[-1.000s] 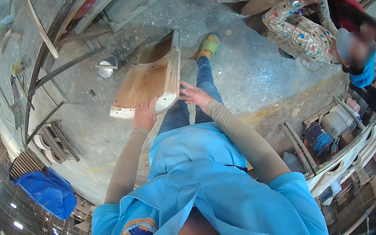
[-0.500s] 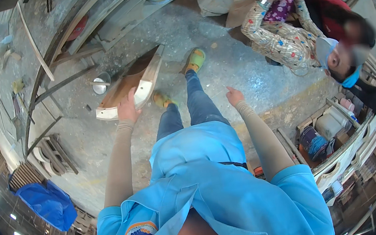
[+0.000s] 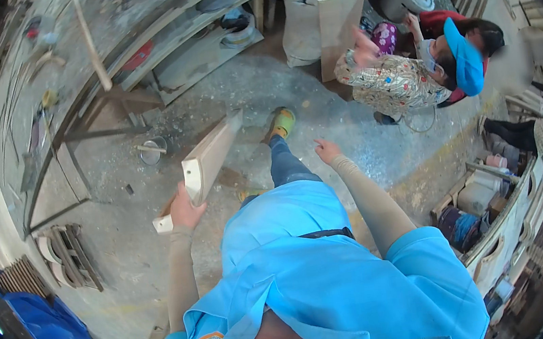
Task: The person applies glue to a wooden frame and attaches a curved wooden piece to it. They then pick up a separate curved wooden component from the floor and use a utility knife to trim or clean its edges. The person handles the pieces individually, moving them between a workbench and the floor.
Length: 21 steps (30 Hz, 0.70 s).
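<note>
My left hand (image 3: 187, 213) is closed around the near end of a curved wooden panel (image 3: 213, 155). The panel is held off to the left of my legs, its pale broad face showing and its far end slanting away to the upper right. Its light-coloured near end has a small dark hole, and part of that edge is hidden by my fingers. Held out in front of my right side, my right hand (image 3: 328, 151) has the index finger stretched out and touches nothing. The other fingers of that hand are partly curled.
A co-worker in a patterned shirt (image 3: 397, 84) sits at the upper right beside an upright wooden panel (image 3: 341, 30). A small bucket (image 3: 153, 151) stands near a wooden bench (image 3: 206, 61). Crates of goods (image 3: 470, 195) lie right; a blue tarp (image 3: 52, 328) lies left.
The panel has turned in my left hand from its brown hollow side to its pale face. My right hand has moved slightly left. The co-worker's head and hand have shifted.
</note>
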Each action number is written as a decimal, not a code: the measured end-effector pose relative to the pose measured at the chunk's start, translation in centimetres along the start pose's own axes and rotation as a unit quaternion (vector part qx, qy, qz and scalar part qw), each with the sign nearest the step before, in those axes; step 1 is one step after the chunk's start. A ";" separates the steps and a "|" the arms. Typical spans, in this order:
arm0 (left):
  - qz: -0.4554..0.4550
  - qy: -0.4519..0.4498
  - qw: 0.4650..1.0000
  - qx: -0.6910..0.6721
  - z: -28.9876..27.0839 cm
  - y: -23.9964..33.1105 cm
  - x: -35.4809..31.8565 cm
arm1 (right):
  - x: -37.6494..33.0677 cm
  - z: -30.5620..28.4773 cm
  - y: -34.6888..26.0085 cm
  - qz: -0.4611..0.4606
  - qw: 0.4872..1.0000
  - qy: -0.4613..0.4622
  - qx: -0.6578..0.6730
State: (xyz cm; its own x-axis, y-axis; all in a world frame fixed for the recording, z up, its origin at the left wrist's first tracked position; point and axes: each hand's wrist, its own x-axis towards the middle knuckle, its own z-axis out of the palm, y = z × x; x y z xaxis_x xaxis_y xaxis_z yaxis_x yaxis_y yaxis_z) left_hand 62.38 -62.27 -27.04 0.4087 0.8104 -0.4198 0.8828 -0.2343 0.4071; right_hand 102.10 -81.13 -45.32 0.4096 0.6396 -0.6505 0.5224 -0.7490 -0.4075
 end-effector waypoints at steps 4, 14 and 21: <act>-0.038 0.089 0.988 -0.120 -2.9 -0.3 -9.7 | -3.0 2.2 -2.1 -0.070 0.996 -0.036 -0.038; -0.207 0.236 0.913 -0.258 -1.4 -6.3 -27.5 | -7.9 9.1 -6.4 -0.222 0.954 -0.090 -0.181; -0.277 0.249 0.908 -0.190 -0.4 -11.4 -33.1 | -6.5 10.5 -11.6 -0.235 0.934 -0.141 -0.230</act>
State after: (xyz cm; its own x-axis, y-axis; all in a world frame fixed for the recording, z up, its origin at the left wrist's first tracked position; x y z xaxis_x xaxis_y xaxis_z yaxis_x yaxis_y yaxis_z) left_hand 38.67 -86.20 -17.42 -0.3133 0.9117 -0.2657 0.7382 0.4099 0.5358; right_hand 85.47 -78.40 -43.10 -0.1258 0.7596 -0.6381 0.8875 -0.2011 -0.4145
